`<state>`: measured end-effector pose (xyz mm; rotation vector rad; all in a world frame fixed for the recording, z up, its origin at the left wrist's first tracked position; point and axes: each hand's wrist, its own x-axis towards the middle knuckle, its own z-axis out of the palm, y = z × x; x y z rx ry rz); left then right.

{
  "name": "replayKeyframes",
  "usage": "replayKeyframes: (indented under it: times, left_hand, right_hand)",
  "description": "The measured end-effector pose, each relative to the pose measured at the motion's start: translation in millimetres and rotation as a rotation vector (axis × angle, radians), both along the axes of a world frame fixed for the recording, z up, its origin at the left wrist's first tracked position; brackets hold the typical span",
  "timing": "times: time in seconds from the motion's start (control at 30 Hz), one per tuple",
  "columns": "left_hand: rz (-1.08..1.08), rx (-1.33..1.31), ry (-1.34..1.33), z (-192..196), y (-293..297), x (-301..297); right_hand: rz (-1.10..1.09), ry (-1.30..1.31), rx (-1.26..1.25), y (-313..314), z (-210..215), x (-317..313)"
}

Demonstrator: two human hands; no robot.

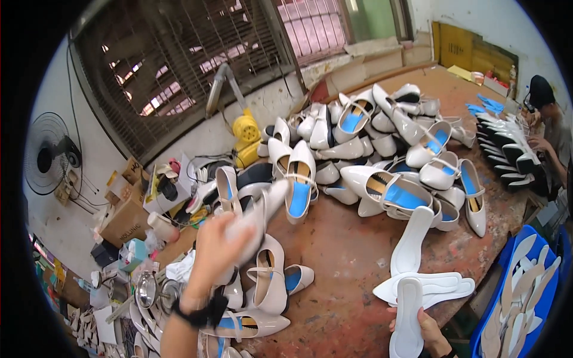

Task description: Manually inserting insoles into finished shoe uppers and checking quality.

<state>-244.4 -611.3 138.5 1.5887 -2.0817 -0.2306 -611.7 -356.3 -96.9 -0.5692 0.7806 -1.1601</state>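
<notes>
My left hand point(210, 255), smeared by motion, holds a pale pointed shoe point(262, 216) above the left part of the table. A dark band circles that wrist. Below it lie several more pale strap shoes point(272, 280), some with blue inner soles. My right hand point(431, 332), at the lower right, grips a white insole point(408, 316) upright, with its fingers behind and the thumb along the edge. Just beyond it, more white insoles point(433, 287) lie overlapping on the table, one of them point(413, 241) pointing away from me.
A large heap of pale shoes point(358, 149) covers the far middle of the worn brown table point(340, 253). A blue bin point(498, 298) of insoles stands at the right edge. Another person point(549, 128) sits at the far right beside dark-soled shoes. Boxes and clutter fill the left.
</notes>
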Motion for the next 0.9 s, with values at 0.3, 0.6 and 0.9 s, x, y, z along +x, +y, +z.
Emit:
replayKeyframes:
  times: [0.3,0.6,0.9]
  left_hand:
    - [-0.324,-0.001,-0.241,-72,346,-5]
    - [0.109,0.041,0.207,-233,402,13]
    - [0.141,-0.140,0.495,-267,417,8]
  right_hand:
    - [0.122,0.785,-0.517,6,75,-1]
    - [0.339,1.380,-1.244,16,59,67]
    - [0.511,1.022,-1.244,35,19,170]
